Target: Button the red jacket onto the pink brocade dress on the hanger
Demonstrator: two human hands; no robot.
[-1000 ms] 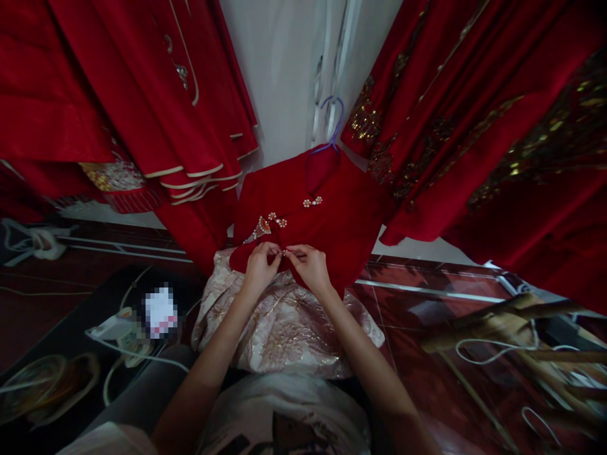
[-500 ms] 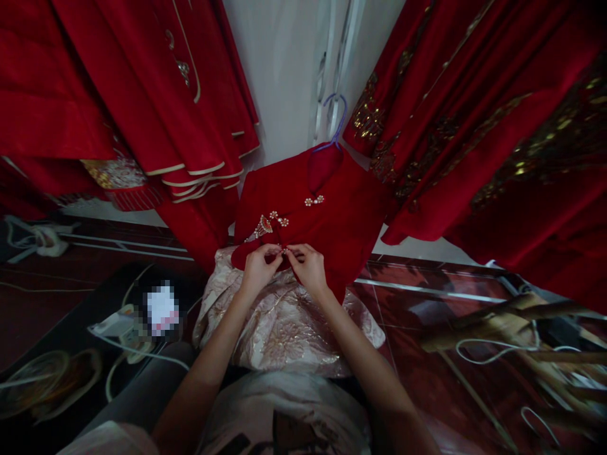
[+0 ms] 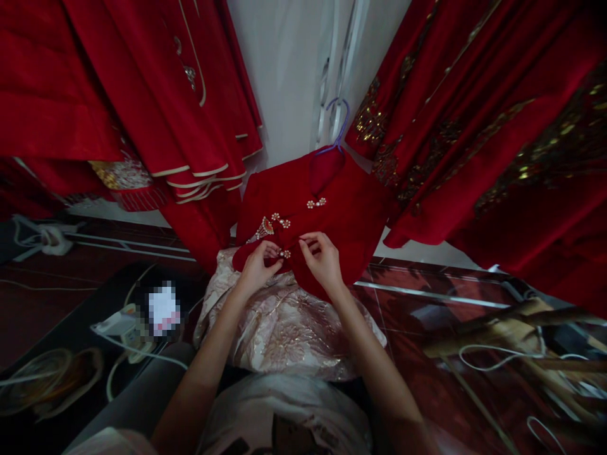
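A red garment (image 3: 351,218) on a purple hanger (image 3: 342,120) lies spread over my lap. Pearly flower-shaped fastenings (image 3: 316,203) and a beaded tassel ornament (image 3: 264,227) decorate its front. My left hand (image 3: 258,268) grips the garment beside the lowest flower fastening (image 3: 284,254), fingers and thumb on either side of it. To the right of that fastening, my right hand (image 3: 323,258) is held just above the cloth, its thumb and forefinger tips together. Whatever they pinch is too small to make out. Pale brocade cloth (image 3: 289,328) with a floral pattern lies beneath the garment.
Red garments with pale edging (image 3: 156,95) hang at the left, and gold-sequinned red ones (image 3: 474,158) at the right. A dark surface at the left bears a white device with a cable (image 3: 116,325) and a clear round container (image 3: 38,379). Wooden pieces (image 3: 502,328) stand at the lower right.
My right hand has drawn away from my left, up and to the right, uncovering the lowest flower fastening. The left hand stays by the fastening. The whole view has shifted slightly.
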